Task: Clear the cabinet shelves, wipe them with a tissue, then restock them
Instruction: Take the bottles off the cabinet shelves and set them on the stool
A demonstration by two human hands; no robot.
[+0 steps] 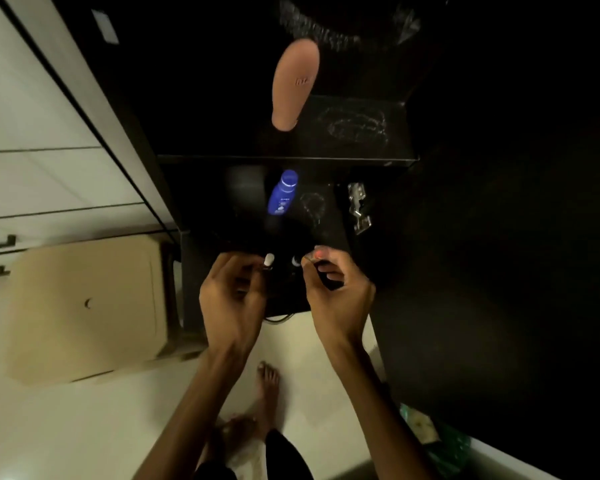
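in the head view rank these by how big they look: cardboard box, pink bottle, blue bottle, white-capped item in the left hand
1. cardboard box, by far the largest
2. pink bottle
3. blue bottle
4. white-capped item, smallest, partly hidden by the left hand

This is apparent size only; each sits at a different distance from the camera.

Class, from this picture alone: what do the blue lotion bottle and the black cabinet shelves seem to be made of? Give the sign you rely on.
Blue lotion bottle: probably glossy plastic, since its even blue surface shows a soft sheen and a printed label. Black cabinet shelves: likely matt laminated board, judging by the flat, sharp-edged front and chalky smears on a dull surface; the dim light leaves this open.
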